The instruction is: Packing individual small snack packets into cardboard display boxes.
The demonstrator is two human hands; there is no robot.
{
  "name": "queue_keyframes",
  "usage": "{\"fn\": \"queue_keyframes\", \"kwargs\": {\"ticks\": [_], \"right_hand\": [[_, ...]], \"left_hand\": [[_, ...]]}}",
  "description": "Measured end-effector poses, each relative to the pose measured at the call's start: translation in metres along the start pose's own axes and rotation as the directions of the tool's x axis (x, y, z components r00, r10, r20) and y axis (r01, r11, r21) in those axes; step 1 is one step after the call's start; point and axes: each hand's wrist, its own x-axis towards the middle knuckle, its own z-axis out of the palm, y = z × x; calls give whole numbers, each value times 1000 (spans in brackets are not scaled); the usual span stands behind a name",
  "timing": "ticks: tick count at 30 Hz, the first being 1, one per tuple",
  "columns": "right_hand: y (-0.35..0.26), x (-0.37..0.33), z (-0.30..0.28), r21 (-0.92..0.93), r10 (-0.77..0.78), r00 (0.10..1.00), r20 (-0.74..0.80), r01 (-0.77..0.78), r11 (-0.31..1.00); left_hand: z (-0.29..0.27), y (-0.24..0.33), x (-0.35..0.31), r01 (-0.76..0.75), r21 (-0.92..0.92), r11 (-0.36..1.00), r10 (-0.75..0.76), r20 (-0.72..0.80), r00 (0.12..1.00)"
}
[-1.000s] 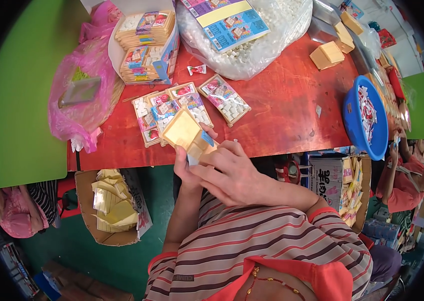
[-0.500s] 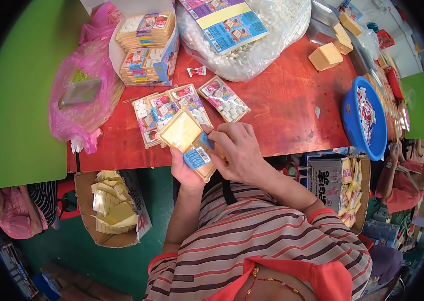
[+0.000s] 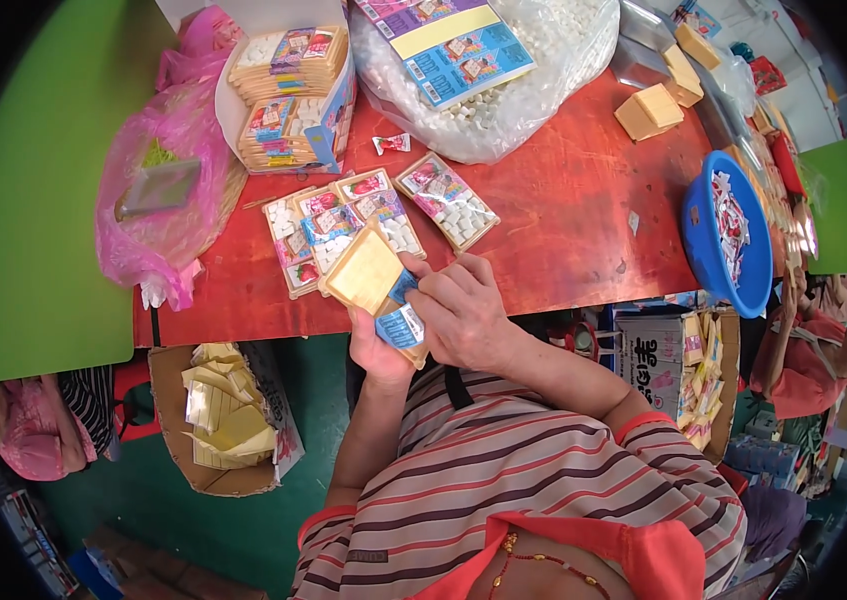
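Observation:
My left hand (image 3: 380, 347) grips the lower left edge of a shallow yellowish plastic tray (image 3: 363, 272), tilted just past the table's front edge. A blue printed label (image 3: 400, 328) wraps across its lower half. Closed over the label's right side, my right hand (image 3: 465, 312) has its fingertips at the folded blue part; exactly what they pinch is hidden. Right beyond the tray, several filled trays (image 3: 329, 222) with white pieces and strawberry-printed packets lie side by side on the table. Another filled tray (image 3: 447, 202) lies slightly apart to the right.
A carton of stacked filled trays (image 3: 288, 95) stands far left beside a pink plastic bag (image 3: 168, 200). Behind lies a clear bag of white pieces (image 3: 553, 75) with printed label sheets (image 3: 468, 60) on top. A blue basin of packets (image 3: 728, 235) sits right; a cardboard box (image 3: 228, 478) stands below left.
The tray has tilted more steeply and shifted slightly right in my hands. My right hand's fingers have curled in closer over the label.

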Motion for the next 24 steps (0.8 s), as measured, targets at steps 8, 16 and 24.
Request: {"fn": "queue_keyframes", "kwargs": {"ticks": [8, 16, 24], "right_hand": [[-3, -8, 3, -26, -28, 998, -49, 27, 999], [-9, -7, 7, 8, 2, 997, -79, -1, 1000], [4, -11, 2, 134, -63, 998, 24, 59, 989]], "left_hand": [[1, 3, 5, -16, -50, 999, 16, 13, 1000], [-6, 3, 6, -30, -102, 994, 38, 76, 996], [-15, 3, 10, -9, -128, 992, 21, 99, 995]]}}
